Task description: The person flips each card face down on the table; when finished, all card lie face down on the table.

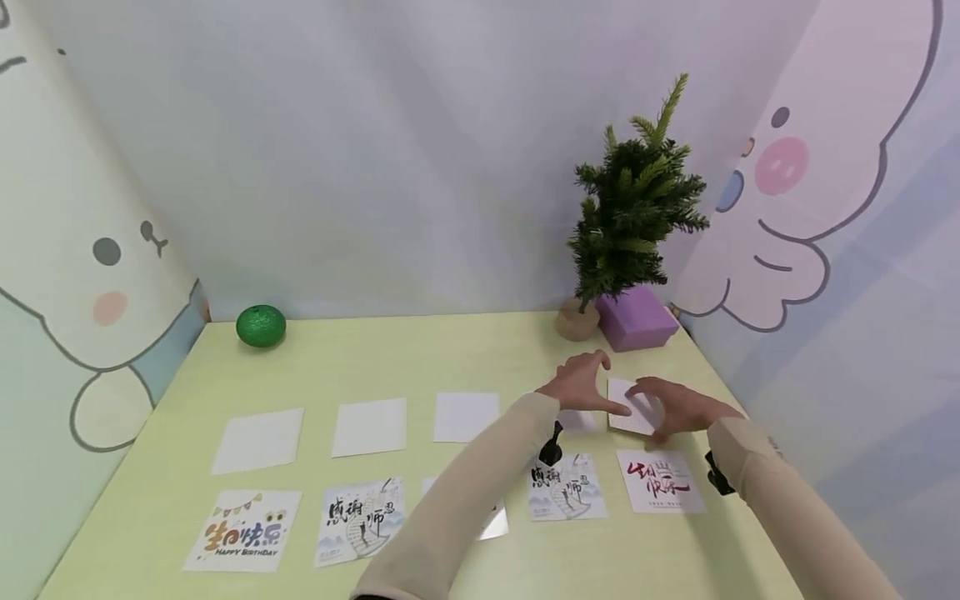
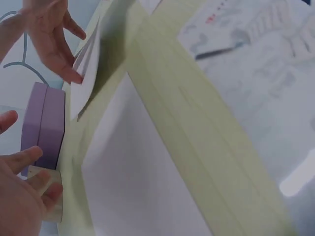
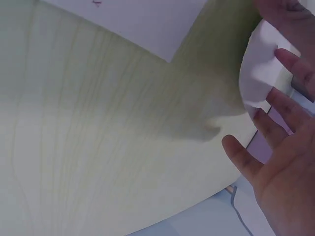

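At the right end of the back row, a thin white card [image 1: 624, 417] tilts up off the table. My right hand [image 1: 678, 408] is at its right side with fingertips against it, while its thumb [image 3: 241, 155] stands apart from the card in the right wrist view. My left hand [image 1: 581, 383] hovers left of the card, thumb and fingers spread, holding nothing. Beneath it lies another white card [image 1: 579, 422], partly hidden. In the left wrist view the raised card [image 2: 89, 83] stands nearly on edge at my right fingers.
Blank cards [image 1: 369, 427] continue leftward; printed cards [image 1: 242, 531] form a nearer row, one partly hidden by my left sleeve [image 1: 457, 500]. Behind my hands stand a small potted tree [image 1: 633, 212] and a purple box [image 1: 637, 321]. A green ball-like object [image 1: 261, 326] sits back left.
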Demonstrator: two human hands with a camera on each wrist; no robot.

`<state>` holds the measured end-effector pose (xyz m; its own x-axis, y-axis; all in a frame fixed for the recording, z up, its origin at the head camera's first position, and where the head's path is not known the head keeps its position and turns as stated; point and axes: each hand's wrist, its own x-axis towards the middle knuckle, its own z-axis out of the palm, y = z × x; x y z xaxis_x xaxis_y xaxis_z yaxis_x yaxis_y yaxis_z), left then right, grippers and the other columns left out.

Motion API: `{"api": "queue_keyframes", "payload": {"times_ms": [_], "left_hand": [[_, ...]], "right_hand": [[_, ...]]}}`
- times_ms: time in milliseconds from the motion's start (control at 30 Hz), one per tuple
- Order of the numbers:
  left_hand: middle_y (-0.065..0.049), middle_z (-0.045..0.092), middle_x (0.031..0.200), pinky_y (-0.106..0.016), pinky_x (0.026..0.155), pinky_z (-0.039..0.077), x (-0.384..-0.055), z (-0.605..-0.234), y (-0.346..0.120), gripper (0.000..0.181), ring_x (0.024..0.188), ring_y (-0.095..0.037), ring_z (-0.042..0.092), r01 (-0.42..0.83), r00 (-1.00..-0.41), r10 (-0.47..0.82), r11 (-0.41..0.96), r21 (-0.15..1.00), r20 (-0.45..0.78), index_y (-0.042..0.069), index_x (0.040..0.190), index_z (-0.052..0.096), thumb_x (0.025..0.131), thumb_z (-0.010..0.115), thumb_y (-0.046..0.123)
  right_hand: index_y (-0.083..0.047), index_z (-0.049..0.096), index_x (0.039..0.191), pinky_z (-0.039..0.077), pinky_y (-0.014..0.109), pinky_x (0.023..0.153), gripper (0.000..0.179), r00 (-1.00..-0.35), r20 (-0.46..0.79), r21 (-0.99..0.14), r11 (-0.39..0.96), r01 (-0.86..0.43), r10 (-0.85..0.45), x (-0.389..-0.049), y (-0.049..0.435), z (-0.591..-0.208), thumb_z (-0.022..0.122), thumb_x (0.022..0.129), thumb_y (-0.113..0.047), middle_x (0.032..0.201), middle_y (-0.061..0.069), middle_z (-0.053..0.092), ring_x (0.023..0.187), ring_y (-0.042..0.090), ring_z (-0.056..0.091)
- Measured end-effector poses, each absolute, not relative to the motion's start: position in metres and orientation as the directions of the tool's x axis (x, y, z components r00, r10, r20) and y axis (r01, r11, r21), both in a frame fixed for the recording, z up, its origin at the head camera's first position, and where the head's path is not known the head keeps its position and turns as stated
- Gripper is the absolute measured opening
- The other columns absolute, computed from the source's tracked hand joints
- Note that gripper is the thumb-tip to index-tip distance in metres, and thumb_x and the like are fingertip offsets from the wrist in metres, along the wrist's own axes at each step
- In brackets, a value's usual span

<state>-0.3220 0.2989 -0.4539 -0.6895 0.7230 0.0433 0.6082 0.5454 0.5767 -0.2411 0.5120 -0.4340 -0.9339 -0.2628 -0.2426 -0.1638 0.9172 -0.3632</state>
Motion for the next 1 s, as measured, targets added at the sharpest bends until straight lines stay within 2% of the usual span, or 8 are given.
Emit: {"api": "queue_keyframes", "payload": {"times_ms": [100, 200, 367, 500, 633, 800, 900, 1000], "left_hand": [[0.000, 0.056, 0.130, -0.041, 0.095, 0.042, -0.322, -0.460, 0.281, 0.082, 0.115, -0.017, 0.053, 0.602, -0.698, 0.716, 0.561, 0.568, 0.034, 0.023, 0.128, 0.044, 0.066, 0.076, 0.066], [-0.001, 0.055, 0.133, -0.042, 0.095, 0.041, -0.322, -0.464, 0.262, 0.088, 0.119, -0.019, 0.052, 0.618, -0.697, 0.715, 0.567, 0.545, 0.046, 0.022, 0.135, 0.043, 0.067, 0.076, 0.066], [-0.002, 0.044, 0.146, -0.046, 0.105, 0.037, -0.319, -0.458, 0.221, 0.099, 0.135, -0.022, 0.041, 0.658, -0.687, 0.724, 0.584, 0.475, 0.059, 0.024, 0.145, 0.035, 0.066, 0.075, 0.069], [-0.003, 0.030, 0.156, -0.053, 0.114, 0.026, -0.313, -0.446, 0.160, 0.110, 0.145, -0.023, 0.025, 0.688, -0.660, 0.750, 0.578, 0.440, 0.047, 0.025, 0.151, 0.027, 0.063, 0.077, 0.068], [-0.006, 0.027, 0.158, -0.059, 0.114, 0.020, -0.301, -0.439, 0.066, 0.115, 0.148, -0.025, 0.020, 0.693, -0.654, 0.756, 0.587, 0.417, 0.021, 0.019, 0.152, 0.025, 0.062, 0.080, 0.064], [-0.006, 0.032, 0.156, -0.063, 0.112, 0.019, -0.268, -0.430, -0.064, 0.112, 0.145, -0.028, 0.026, 0.539, -0.777, 0.627, 0.712, 0.450, -0.061, 0.016, 0.150, 0.031, 0.059, 0.088, 0.050], [-0.009, 0.036, 0.153, -0.066, 0.108, 0.024, -0.244, -0.428, -0.125, 0.111, 0.142, -0.033, 0.030, 0.413, -0.856, 0.509, 0.783, 0.465, -0.095, 0.014, 0.148, 0.034, 0.057, 0.092, 0.037], [-0.014, 0.038, 0.151, -0.064, 0.100, 0.030, -0.227, -0.434, -0.165, 0.113, 0.138, -0.036, 0.035, 0.352, -0.891, 0.440, 0.826, 0.440, -0.112, 0.010, 0.147, 0.034, 0.054, 0.095, 0.031]], "right_hand": [[-0.009, 0.051, 0.134, 0.026, 0.070, 0.104, 0.087, -0.918, -0.276, -0.352, 0.919, -0.179, -0.284, -0.243, 0.505, -0.443, 0.091, 0.060, -0.028, 0.148, 0.029, 0.034, 0.134, 0.054, 0.031], [-0.005, 0.051, 0.134, 0.026, 0.070, 0.103, 0.086, -0.925, -0.229, -0.388, 0.900, -0.198, -0.303, -0.246, 0.499, -0.447, 0.090, 0.060, -0.026, 0.146, 0.032, 0.035, 0.132, 0.055, 0.032], [0.001, 0.038, 0.143, 0.029, 0.069, 0.102, 0.094, -0.952, -0.109, -0.454, 0.866, -0.208, -0.286, -0.252, 0.473, -0.441, 0.083, 0.072, -0.039, 0.147, 0.033, 0.034, 0.132, 0.054, 0.033], [0.000, 0.026, 0.150, 0.027, 0.068, 0.104, 0.106, -0.947, -0.070, -0.450, 0.857, -0.251, -0.314, -0.259, 0.417, -0.430, 0.078, 0.073, -0.052, 0.151, 0.030, 0.030, 0.135, 0.052, 0.031], [-0.003, 0.025, 0.151, 0.030, 0.065, 0.106, 0.109, -0.910, -0.031, -0.430, 0.828, -0.360, -0.412, -0.265, 0.333, -0.423, 0.079, 0.071, -0.055, 0.150, 0.028, 0.032, 0.136, 0.048, 0.034], [-0.005, 0.029, 0.150, 0.035, 0.052, 0.109, 0.105, -0.835, -0.032, -0.406, 0.771, -0.491, -0.549, -0.259, 0.211, -0.425, 0.079, 0.072, -0.053, 0.151, 0.021, 0.035, 0.135, 0.036, 0.040], [-0.005, 0.033, 0.149, 0.038, 0.043, 0.109, 0.102, -0.776, -0.023, -0.333, 0.736, -0.589, -0.631, -0.250, 0.144, -0.434, 0.074, 0.074, -0.060, 0.147, 0.016, 0.040, 0.132, 0.029, 0.043], [-0.004, 0.039, 0.145, 0.042, 0.036, 0.104, 0.101, -0.728, -0.012, -0.224, 0.711, -0.667, -0.686, -0.240, 0.086, -0.445, 0.070, 0.073, -0.067, 0.138, 0.012, 0.048, 0.125, 0.024, 0.047]]}}
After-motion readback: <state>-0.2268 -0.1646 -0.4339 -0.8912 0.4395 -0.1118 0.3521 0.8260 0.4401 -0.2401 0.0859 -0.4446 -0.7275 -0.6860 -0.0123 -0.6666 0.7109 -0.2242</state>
